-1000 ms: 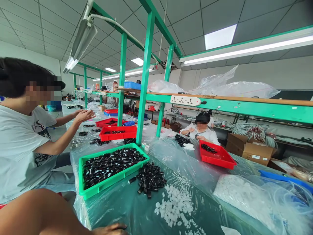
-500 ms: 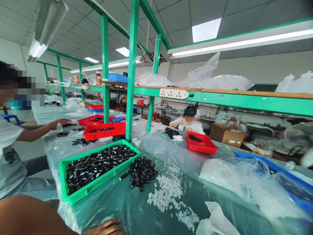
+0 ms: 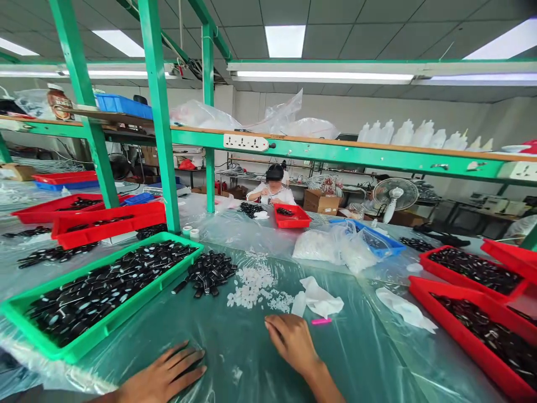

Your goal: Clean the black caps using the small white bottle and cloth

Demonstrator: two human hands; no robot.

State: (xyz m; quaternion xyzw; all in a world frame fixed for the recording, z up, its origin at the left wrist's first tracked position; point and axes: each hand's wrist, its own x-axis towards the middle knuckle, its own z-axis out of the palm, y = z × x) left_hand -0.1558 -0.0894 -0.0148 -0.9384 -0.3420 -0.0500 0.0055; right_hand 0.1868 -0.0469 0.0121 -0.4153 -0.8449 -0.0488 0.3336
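Note:
My left hand [image 3: 168, 372] lies palm down on the plastic-covered table, fingers stretched out. My right hand [image 3: 293, 342] is on the table with its fingers curled in; anything inside them is hidden. Just beyond its knuckles lie a small white bottle [image 3: 298, 304], a crumpled white cloth or tissue [image 3: 322, 298] and a pink stick-like piece [image 3: 321, 321]. Further forward are loose small white oval pieces [image 3: 250, 285] and finer white bits [image 3: 280, 301]. To their left is a heap of short black pieces [image 3: 211, 271]. A green tray [image 3: 138, 294] full of such black pieces stands left of it.
Red trays [image 3: 457, 330] of black pieces stand at the right, others [image 3: 111, 224] at the left. Plastic bags of white pieces [image 3: 319, 246] and a blue tray [image 3: 390, 244] lie ahead. A green post [image 3: 157, 123] and shelf rise above. A person [image 3: 272, 190] sits opposite.
The view has turned right, bringing my right hand, the pink piece and the right-hand red trays into sight. The co-worker at the left has left the view. More of my left hand shows.

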